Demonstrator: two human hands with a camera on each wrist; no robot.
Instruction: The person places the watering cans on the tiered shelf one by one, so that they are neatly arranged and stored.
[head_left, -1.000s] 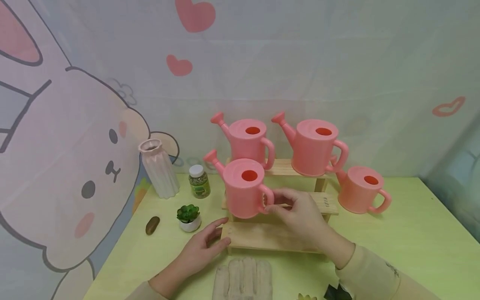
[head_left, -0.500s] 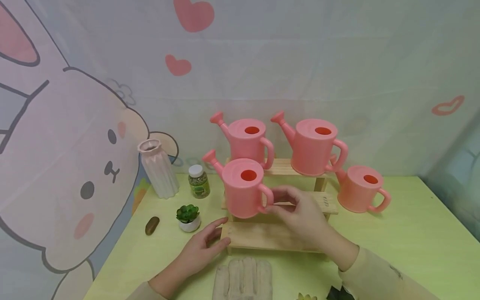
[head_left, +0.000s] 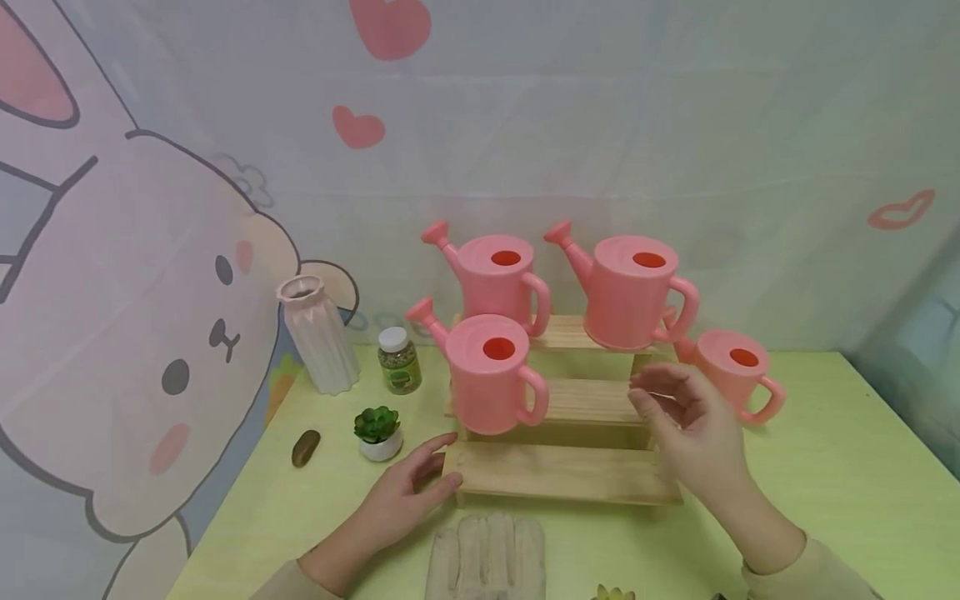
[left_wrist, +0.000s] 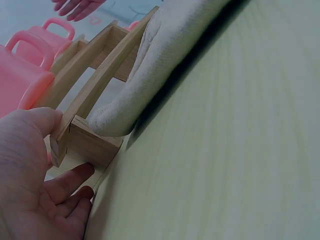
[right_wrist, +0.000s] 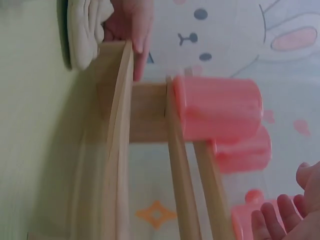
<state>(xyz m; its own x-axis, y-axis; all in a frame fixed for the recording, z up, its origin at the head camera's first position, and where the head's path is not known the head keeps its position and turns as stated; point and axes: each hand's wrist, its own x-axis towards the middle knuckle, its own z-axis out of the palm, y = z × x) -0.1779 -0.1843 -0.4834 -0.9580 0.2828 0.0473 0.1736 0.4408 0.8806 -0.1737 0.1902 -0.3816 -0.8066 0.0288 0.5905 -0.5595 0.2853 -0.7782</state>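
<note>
My left hand (head_left: 401, 498) holds the left end of the lowest board of a wooden three-step stand (head_left: 562, 475). In the left wrist view the thumb lies on the board's end, and the fingers (left_wrist: 70, 185) reach in below it near the leg. My right hand (head_left: 701, 429) hovers by the stand's right end, loosely curled with nothing in it. A pink watering can (head_left: 487, 392) stands upright on the middle step at the left. Two more pink watering cans, the left one (head_left: 491, 275) and the right one (head_left: 626, 296), stand on the top step.
Another pink watering can (head_left: 727, 367) stands on the table right of the stand, partly behind my right hand. Left are a white vase (head_left: 322, 346), a jar (head_left: 400, 367), a potted succulent (head_left: 378, 437) and a brown stone (head_left: 305, 448). A beige ridged object (head_left: 487, 558) lies in front.
My right hand has let go of the handle of the middle-step watering can and moved right, away from it. That can stays in place. My left hand has not moved.
</note>
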